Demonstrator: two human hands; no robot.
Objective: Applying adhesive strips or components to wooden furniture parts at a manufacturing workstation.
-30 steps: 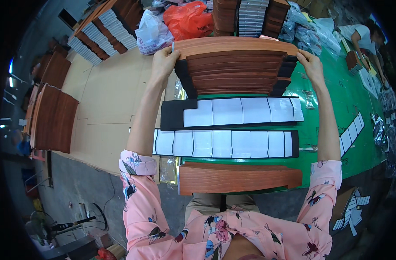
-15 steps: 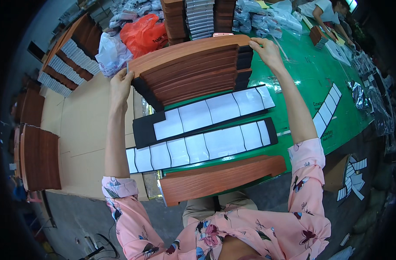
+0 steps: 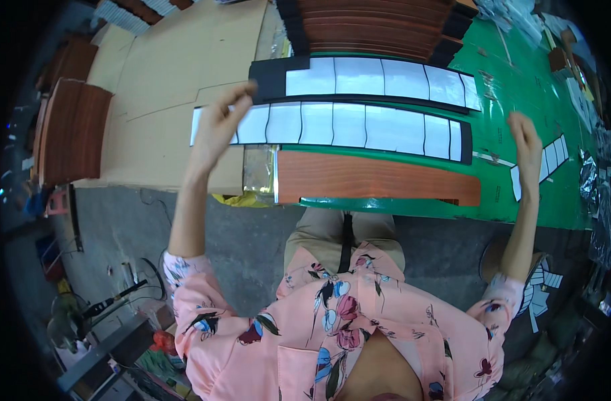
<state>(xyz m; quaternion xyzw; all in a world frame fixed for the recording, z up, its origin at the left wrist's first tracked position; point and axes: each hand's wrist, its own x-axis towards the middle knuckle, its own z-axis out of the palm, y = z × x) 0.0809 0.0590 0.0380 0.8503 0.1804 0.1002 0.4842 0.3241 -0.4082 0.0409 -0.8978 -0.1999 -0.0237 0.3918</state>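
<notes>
My left hand (image 3: 220, 123) hovers at the left end of the nearer black strip with white panels (image 3: 332, 125), its fingers curled in and slightly blurred. Over the green tabletop, past that strip's right end, my right hand (image 3: 526, 137) is raised with its fingers folded. Nothing shows in either hand. A second black strip with white panels (image 3: 379, 79) lies behind the first. Along the table's front edge rests a long reddish-brown wooden piece (image 3: 379, 177). A stack of similar brown pieces with black ends (image 3: 375, 27) stands behind the strips.
Tan cardboard (image 3: 172, 87) covers the left part of the table, and green sheeting (image 3: 499, 134) the right. A brown wooden stack (image 3: 71, 134) stands at the far left. A short panelled strip (image 3: 552, 157) lies on the right. Clear plastic wrapping (image 3: 519, 17) sits at the back right.
Both hands have let go of the top piece on the brown stack and come back toward me, apart from each other. The view has tilted down, so the stack sits higher in the picture.
</notes>
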